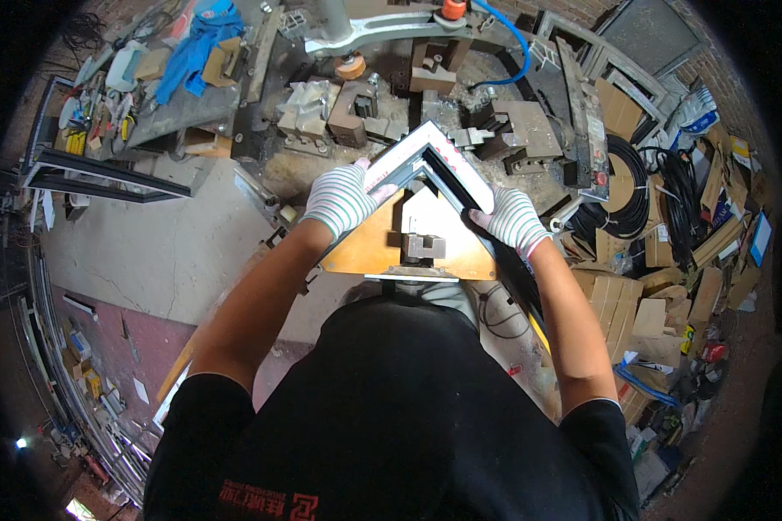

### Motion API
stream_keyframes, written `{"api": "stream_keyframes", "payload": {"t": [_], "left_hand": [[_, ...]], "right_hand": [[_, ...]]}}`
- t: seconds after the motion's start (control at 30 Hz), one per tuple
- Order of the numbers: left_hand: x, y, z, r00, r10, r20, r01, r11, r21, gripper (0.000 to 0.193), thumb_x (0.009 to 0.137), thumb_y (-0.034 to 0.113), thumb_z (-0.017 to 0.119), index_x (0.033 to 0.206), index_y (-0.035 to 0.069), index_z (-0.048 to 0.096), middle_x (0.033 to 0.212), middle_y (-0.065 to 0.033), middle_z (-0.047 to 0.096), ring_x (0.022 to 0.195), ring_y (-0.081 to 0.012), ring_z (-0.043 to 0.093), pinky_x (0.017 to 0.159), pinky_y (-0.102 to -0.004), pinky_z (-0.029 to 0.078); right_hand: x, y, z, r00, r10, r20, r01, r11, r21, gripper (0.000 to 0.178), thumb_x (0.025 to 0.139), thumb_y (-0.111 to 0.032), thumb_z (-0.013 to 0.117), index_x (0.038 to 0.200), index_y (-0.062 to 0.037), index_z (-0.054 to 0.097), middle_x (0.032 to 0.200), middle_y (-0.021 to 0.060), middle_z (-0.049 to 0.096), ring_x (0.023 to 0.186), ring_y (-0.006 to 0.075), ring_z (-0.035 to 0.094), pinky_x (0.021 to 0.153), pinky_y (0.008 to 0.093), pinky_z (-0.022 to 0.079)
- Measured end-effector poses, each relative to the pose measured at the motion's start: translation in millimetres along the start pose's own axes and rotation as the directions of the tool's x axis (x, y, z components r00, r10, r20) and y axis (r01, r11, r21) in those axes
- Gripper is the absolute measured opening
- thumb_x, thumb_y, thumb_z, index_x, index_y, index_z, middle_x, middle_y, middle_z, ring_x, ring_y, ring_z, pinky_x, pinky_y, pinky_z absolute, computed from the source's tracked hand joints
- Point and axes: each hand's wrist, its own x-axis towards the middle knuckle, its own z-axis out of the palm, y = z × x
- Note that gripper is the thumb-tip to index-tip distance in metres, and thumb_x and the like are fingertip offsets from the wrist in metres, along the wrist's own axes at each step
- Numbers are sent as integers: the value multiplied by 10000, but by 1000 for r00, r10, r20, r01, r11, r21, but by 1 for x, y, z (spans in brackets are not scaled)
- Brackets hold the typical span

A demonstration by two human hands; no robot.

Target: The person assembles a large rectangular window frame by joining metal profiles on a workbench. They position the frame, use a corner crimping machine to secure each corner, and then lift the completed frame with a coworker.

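Observation:
Two metal window-frame profiles meet in a pointed corner, white-faced with dark grooves inside, tip pointing away from me. My left hand, in a white striped knit glove, is closed around the left limb. In a matching glove, my right hand grips the right limb. Beneath the frame corner lies a yellow-orange triangular plate of a bench machine. A small metal block sits in the middle of that plate, nearer to me. The undersides of both limbs are partly hidden by my hands.
Beyond the corner stand heavy steel machine blocks and a grey arm with a blue air hose. Tools and blue cloth lie at far left, near a dark frame. Cardboard and coiled black strips crowd the right.

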Motion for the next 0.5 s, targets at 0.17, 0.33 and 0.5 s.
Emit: {"api": "stream_keyframes", "payload": {"t": [0.17, 0.33, 0.5], "left_hand": [[-12, 3, 10, 950, 113, -291, -142, 986, -82, 603, 910, 553, 769, 1183, 24, 676, 1064, -249, 733, 1032, -412, 718, 921, -491, 573], [-6, -6, -22, 348, 257, -902, -379, 918, 116, 733, 853, 292, 878, 1427, -53, 581, 1315, -248, 639, 1233, -371, 610, 1102, -465, 482], [51, -8, -141, 421, 58, -905, -444, 884, -150, 886, 867, 407, 895, 1503, -63, 494, 1475, -266, 579, 1382, -371, 550, 1196, -451, 417]], "right_hand": [[-14, -10, -4, 993, 53, -109, -71, 984, -162, 680, 864, -602, 733, 1118, 28, 727, 985, 275, 764, 949, 418, 758, 871, 486, 591], [-36, -19, 15, 935, 166, -312, -210, 971, -115, 609, 899, -643, 725, 1071, -59, 734, 1031, 188, 783, 1008, 373, 759, 937, 472, 564], [-40, -15, 17, 922, 100, -374, -149, 983, -104, 609, 894, -640, 728, 1053, -53, 749, 1020, 195, 779, 1007, 380, 750, 945, 481, 548]]}}
